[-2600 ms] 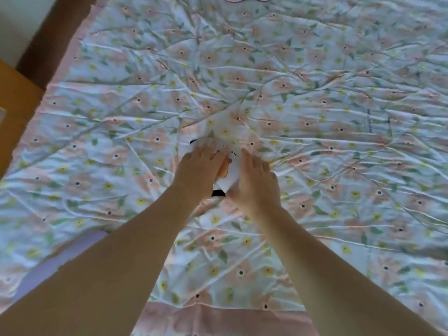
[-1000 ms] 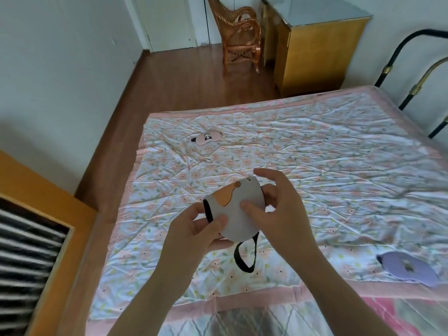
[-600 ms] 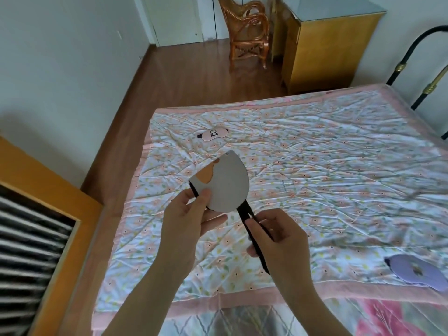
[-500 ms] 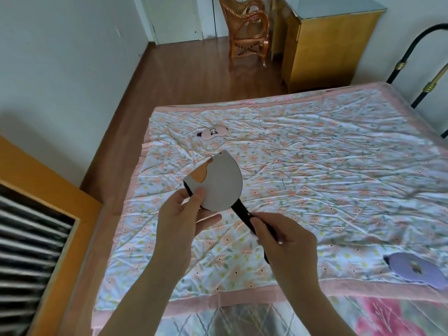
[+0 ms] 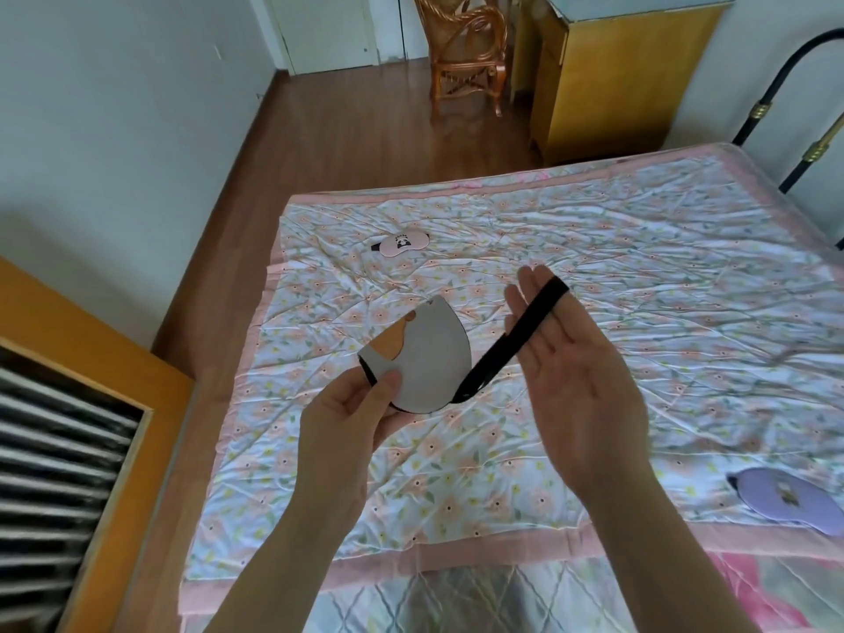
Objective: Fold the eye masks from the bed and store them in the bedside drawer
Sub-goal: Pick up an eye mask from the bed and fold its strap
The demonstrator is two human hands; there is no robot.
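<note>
A folded white eye mask with an orange patch is pinched at its lower left corner by my left hand, above the bed. Its black strap runs up and right, looped over the spread fingers of my right hand, palm up. A pink eye mask lies flat at the far left of the floral sheet. A purple eye mask lies at the near right edge of the bed.
A wooden cabinet stands past the bed's far side, a rattan chair beside it. A wooden frame with dark slats is at my near left. Black metal bed rails rise at the right. Wood floor lies left of the bed.
The mask was folded on the sheet, then lifted. My right hand took the black strap and has pulled it up and to the right, stretching it over open fingers.
</note>
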